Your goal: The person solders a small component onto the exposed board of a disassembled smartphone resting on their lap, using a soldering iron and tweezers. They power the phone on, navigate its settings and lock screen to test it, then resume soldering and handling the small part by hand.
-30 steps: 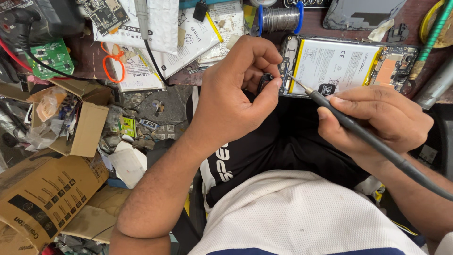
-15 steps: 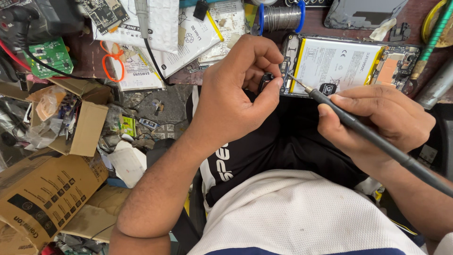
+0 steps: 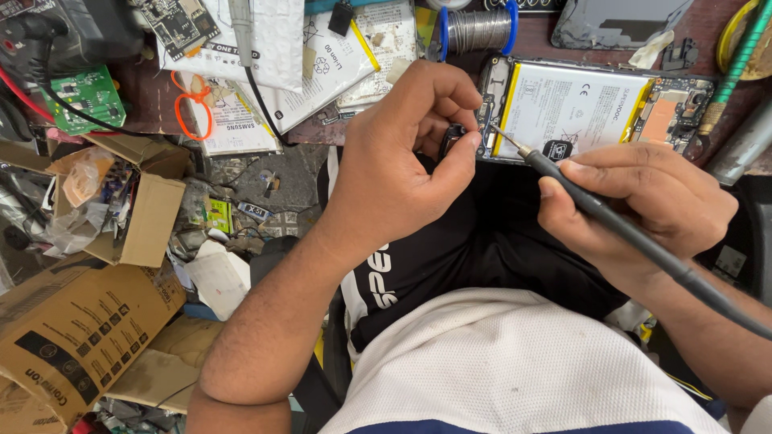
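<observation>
Left hand: the left hand [image 3: 402, 173] is curled nearly closed, thumb and fingers pinching a small dark part [image 3: 452, 138] against the phone's left edge
Right hand: the right hand [image 3: 643, 205] is wrapped closed around a black iron [image 3: 611, 221], held like a pen – its thin tip touches the phone's lower left edge, just beside the pinched part
Phone: the opened phone [image 3: 591, 104] lies flat at the bench edge, back off, white battery [image 3: 571, 108] filling its middle, boards showing at both ends
Bench: a solder spool [image 3: 478, 30] stands just behind the phone – a green board [image 3: 84, 96] lies far left
Floor: cardboard boxes [image 3: 88, 321] sit left of the person's knee
</observation>
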Motion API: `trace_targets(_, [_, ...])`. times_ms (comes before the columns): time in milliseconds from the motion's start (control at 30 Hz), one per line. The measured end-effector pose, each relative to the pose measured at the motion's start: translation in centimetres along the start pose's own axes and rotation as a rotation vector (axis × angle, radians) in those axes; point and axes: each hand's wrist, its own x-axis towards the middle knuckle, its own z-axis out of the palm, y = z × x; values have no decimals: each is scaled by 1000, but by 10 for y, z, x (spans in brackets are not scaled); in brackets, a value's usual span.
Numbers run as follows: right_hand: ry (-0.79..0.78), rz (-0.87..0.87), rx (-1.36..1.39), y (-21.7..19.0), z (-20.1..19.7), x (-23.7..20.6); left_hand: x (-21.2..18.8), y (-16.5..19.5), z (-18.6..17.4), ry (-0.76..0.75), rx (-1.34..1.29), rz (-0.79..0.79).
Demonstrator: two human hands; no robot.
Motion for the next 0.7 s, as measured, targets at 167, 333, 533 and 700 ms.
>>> trace_targets(167, [-8, -1, 2, 0, -1, 1, 1, 2, 5, 20, 64, 8])
trace_targets(333, [-18, 10, 16, -2, -2, 1, 2, 4, 3, 7, 84, -27])
trace_targets(533, [-31, 9, -13, -2, -3, 2, 3, 5, 3, 1, 86, -36])
trace_targets(700, [-1, 34, 28, -1, -2, 1, 3, 6, 2, -3, 83, -40])
